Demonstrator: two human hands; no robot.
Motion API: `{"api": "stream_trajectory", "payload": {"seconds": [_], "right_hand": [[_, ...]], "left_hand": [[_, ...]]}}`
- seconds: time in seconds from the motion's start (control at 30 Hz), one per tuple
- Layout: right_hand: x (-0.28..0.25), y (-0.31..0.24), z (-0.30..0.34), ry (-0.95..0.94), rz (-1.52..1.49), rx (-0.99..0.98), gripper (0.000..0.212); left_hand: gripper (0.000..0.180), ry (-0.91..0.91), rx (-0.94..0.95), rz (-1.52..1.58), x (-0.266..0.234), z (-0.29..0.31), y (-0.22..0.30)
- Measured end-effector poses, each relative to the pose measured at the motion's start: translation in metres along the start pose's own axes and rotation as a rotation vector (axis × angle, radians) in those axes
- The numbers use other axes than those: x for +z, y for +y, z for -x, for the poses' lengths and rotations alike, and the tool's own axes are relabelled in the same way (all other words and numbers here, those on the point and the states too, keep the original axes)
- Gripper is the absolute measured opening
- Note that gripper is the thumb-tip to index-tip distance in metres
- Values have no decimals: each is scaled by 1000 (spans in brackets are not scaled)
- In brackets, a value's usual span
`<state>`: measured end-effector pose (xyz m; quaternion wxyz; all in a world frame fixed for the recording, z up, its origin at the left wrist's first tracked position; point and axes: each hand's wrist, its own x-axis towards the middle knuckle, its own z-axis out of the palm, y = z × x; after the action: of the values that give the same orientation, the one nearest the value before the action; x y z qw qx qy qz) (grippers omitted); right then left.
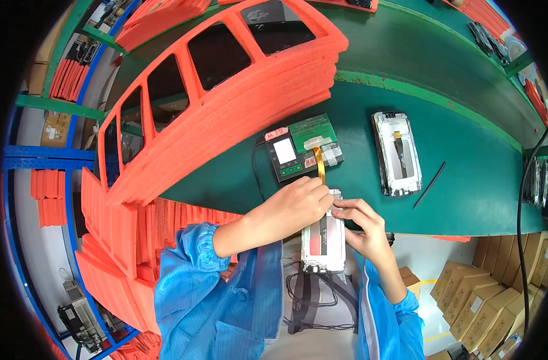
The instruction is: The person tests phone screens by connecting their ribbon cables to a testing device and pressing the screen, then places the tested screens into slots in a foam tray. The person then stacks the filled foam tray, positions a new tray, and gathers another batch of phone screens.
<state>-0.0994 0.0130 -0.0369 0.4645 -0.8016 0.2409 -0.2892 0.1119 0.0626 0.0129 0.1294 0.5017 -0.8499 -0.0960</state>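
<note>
A white-and-silver phone frame [325, 252] with a dark flex strip down its middle sits at the table's near edge, close to my body. My right hand [364, 225] grips its upper right side, thumb and fingers bent around the edge. Over its top end, my left hand [305, 201] is closed in a pinch. An orange ribbon cable [319, 165] runs down into those fingertips, which hide its lower end. The cable comes from a small black tester [284, 153] with a lit white screen, joined to a green circuit board [312, 131].
Another phone frame [399, 155] lies on the green table [358, 102] to the right, beside a thin black stick [430, 185]. Stacked red foam trays [238, 114] holding dark panels rise at left. Cardboard boxes [484, 306] stand low right; a black cable [522, 222] hangs there.
</note>
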Motion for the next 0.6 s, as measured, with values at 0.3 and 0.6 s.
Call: {"api": "stream_trajectory", "payload": {"seconds": [0.3, 0.6], "right_hand": [[-11, -15, 2, -56, -164, 41, 27], [-5, -47, -15, -53, -421, 153, 21]], "left_hand": [[21, 201, -273, 605, -34, 30, -10], [21, 348, -419, 578, -58, 72, 32]]}}
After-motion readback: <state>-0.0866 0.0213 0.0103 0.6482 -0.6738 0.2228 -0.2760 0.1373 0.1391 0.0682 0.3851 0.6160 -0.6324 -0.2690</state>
